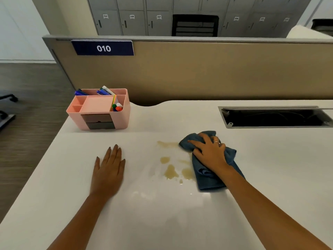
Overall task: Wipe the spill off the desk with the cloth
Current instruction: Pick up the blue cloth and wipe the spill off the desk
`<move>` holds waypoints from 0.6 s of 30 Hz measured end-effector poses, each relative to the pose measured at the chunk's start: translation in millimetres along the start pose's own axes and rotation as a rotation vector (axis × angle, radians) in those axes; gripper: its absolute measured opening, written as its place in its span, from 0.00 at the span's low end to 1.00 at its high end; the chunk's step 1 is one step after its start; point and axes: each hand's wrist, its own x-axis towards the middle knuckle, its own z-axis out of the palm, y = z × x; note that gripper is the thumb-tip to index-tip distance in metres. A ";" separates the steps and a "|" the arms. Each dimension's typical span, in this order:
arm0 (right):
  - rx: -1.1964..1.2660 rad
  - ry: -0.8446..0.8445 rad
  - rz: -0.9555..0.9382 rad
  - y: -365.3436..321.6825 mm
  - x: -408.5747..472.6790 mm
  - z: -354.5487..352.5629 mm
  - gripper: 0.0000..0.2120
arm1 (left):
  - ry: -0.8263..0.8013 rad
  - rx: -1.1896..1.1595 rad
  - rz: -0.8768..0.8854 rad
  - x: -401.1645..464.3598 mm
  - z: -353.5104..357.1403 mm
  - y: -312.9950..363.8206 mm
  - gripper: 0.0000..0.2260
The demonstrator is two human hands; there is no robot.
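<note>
A yellowish-brown spill (171, 171) lies in several patches near the middle of the white desk (162, 213). Directly right of it is a crumpled blue cloth (205, 177), its left edge touching the patches. My right hand (209, 152) presses down on the cloth's upper part with fingers spread and curled over the fabric. My left hand (110, 168) rests flat on the desk to the left of the spill, fingers together, holding nothing.
A pink desk organiser (100, 110) with pens and markers stands at the back left. An open cable tray slot (275, 117) is cut into the desk at the back right. A tan partition (216, 73) with a "010" sign borders the far edge.
</note>
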 end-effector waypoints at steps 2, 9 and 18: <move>0.022 0.004 -0.090 17.3 -23.2 -0.5 0.18 | 0.001 -0.004 -0.001 0.5 0.2 -1.1 0.25; -0.029 0.063 0.068 38.6 -6.6 -10.4 0.17 | 0.006 0.007 -0.003 -0.2 1.5 -0.3 0.25; 0.101 -0.041 -0.093 -37.7 -10.5 -0.7 0.15 | 0.003 0.012 0.003 1.5 3.0 -2.4 0.24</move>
